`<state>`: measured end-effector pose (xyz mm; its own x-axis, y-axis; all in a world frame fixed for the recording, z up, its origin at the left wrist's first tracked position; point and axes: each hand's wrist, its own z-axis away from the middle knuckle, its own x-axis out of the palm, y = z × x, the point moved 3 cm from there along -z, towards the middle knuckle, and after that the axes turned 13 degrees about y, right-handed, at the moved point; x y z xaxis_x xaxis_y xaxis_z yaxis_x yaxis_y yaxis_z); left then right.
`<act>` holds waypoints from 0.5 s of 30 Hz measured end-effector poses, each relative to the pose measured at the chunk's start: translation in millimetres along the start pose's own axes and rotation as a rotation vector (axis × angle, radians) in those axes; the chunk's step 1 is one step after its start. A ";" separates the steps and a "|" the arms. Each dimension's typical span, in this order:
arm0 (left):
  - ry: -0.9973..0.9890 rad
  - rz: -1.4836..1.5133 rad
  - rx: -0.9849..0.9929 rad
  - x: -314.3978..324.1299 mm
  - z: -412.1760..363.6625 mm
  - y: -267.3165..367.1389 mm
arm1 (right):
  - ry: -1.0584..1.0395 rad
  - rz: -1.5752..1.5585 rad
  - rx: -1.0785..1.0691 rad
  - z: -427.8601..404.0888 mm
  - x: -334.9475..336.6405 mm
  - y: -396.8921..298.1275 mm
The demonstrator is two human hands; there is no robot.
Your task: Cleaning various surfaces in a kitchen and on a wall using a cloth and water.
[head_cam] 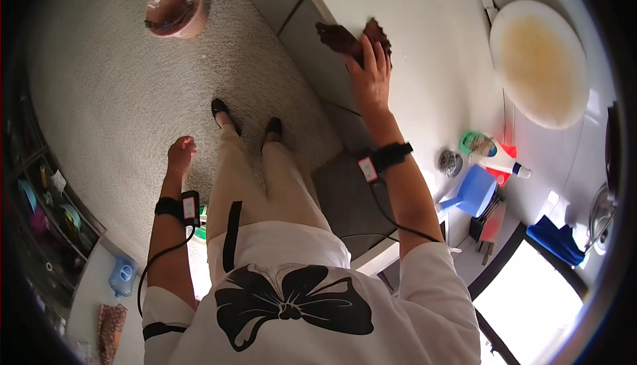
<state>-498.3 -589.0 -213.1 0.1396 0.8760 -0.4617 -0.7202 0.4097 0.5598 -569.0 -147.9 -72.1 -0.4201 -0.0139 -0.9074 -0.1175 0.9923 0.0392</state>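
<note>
A dark brown cloth (343,40) with ruffled edges lies bunched on the white countertop (423,31), and one end of it reaches the counter's edge. My right hand (371,79) presses down on it from above, fingers spread over the fabric. Part of the cloth is hidden beneath the palm. At my side, over the floor, hangs my left hand (182,155) with its fingers curled in and nothing visible in it.
A lined pink bin (191,21) stands on the floor. Along the wall are a round white board (540,64), a steel scouring ball (449,162), a blue dipper (475,191), bottles and a knife block. Dark shelves (45,215) and a blue water bottle (122,275) are on the left.
</note>
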 end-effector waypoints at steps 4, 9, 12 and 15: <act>-0.043 -0.027 0.071 4.7 -13.0 -0.7 | -0.078 -0.005 0.073 97.5 -53.5 20.3; -0.044 -0.019 -0.043 12.0 -10.1 -5.5 | -0.319 -0.011 0.335 200.2 -136.0 45.6; -0.057 0.023 -0.059 28.6 4.0 8.1 | -0.458 0.133 0.315 277.5 -159.3 70.9; -0.126 0.120 -0.009 42.7 12.2 16.7 | -0.405 0.147 0.254 272.3 -162.0 60.5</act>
<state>-496.0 -541.7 -215.0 0.1357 0.9436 -0.3020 -0.7430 0.2985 0.5990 -263.0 -52.1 -36.7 -0.0268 0.1277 -0.9914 0.1607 0.9795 0.1218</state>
